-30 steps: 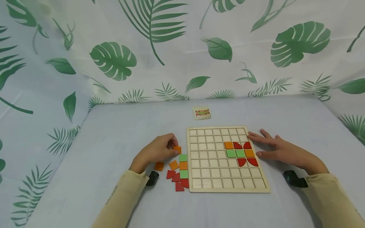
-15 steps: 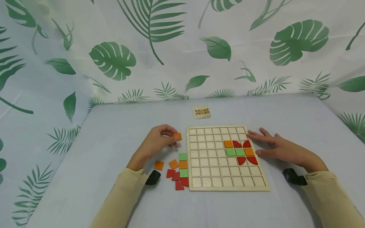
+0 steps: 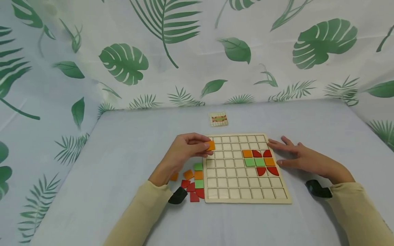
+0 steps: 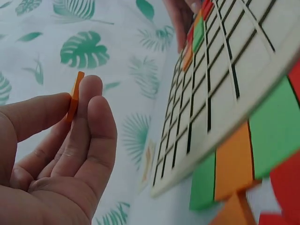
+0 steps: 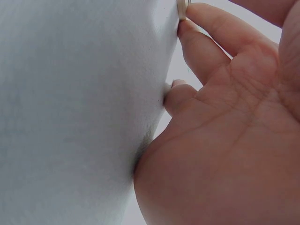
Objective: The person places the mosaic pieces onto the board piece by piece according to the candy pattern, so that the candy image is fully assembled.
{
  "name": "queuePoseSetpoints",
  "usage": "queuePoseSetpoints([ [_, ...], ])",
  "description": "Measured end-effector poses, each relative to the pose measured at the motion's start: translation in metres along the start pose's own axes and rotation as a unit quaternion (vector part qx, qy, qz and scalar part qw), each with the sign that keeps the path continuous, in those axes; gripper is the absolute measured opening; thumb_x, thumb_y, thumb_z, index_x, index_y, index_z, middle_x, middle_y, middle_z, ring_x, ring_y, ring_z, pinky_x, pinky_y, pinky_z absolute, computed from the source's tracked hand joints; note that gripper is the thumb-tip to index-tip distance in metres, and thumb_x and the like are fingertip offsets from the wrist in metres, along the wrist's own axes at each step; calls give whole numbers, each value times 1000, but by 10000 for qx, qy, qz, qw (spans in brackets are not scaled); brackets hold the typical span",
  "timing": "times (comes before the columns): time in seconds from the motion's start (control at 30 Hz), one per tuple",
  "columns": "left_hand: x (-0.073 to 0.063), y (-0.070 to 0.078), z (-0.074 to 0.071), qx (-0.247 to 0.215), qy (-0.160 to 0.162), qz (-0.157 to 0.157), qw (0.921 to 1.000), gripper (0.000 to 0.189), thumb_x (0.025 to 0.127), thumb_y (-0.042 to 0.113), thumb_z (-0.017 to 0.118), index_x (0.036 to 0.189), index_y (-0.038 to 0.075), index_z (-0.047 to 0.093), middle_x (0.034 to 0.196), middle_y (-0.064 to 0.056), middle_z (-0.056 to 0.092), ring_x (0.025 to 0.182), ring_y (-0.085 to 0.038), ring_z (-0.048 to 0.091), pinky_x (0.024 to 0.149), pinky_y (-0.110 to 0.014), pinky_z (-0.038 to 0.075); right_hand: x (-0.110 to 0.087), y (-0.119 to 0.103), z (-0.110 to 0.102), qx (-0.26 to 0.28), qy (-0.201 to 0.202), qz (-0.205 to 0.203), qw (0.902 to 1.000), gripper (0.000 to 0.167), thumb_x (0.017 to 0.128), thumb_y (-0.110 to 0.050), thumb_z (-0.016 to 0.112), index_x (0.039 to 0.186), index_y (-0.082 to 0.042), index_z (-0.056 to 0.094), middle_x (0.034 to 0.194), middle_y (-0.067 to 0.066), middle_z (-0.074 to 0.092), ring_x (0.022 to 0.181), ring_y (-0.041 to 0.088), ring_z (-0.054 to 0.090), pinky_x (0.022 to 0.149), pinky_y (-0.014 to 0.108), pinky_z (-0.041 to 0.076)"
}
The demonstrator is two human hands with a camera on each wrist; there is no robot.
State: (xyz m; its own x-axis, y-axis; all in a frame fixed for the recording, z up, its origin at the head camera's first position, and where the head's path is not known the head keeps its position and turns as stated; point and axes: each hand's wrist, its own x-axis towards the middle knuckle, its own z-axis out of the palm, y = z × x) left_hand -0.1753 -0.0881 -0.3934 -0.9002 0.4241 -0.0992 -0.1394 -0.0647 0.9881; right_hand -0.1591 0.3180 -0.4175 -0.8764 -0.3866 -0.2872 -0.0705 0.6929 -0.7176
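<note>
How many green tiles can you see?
4: two green tiles side by side on the board, two more beside its left edge, an orange tile between them. Others may be hidden.

Left fingers (image 3: 196,136), orange tile (image 3: 211,145) | from beside grid board (image 3: 247,201) | rightward, now overlapping its far-left corner in head view

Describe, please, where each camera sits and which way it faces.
Head: on the head, facing forward and down at the board; left grip, right grip, sleeves show.
Left wrist: on that wrist, facing the held orange tile; left grip near, right grip beyond.
Right wrist: on that wrist, facing the tabletop; right grip close.
Head and left wrist share the board.
</note>
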Motion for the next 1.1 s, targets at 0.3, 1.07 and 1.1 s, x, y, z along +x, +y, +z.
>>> queuePoseSetpoints([
  [0.3, 10, 5, 30, -86, -400, 102, 9991, 26, 105, -2, 65, 130, -9, 68, 116, -21, 76, 112, -46, 72, 103, -52, 55, 5, -2, 0, -67, 11, 110, 9999, 78, 98, -28, 78, 164, -10, 42, 175, 20, 19, 159, 51, -10, 114, 77, -17],
  [1.07, 20, -23, 94, 602, -470, -610, 9952, 15, 100, -2, 71, 113, 1, 77, 91, -10, 78, 88, -29, 80, 83, -33, 63, 1, -1, -1, -169, 9, 124, 9998, 79, 98, -29, 78, 165, -10, 41, 174, 19, 21, 159, 51, -8, 115, 77, -16],
  [1.1, 20, -25, 96, 691, -453, -636, 9945, 14, 100, 0, 72, 112, 2, 78, 90, -9, 78, 86, -26, 80, 81, -32, 62, 1, -1, -1, -159, 7, 130, 9998, 79, 98, -29, 77, 165, -10, 40, 175, 19, 21, 159, 51, -8, 115, 77, -17],
])
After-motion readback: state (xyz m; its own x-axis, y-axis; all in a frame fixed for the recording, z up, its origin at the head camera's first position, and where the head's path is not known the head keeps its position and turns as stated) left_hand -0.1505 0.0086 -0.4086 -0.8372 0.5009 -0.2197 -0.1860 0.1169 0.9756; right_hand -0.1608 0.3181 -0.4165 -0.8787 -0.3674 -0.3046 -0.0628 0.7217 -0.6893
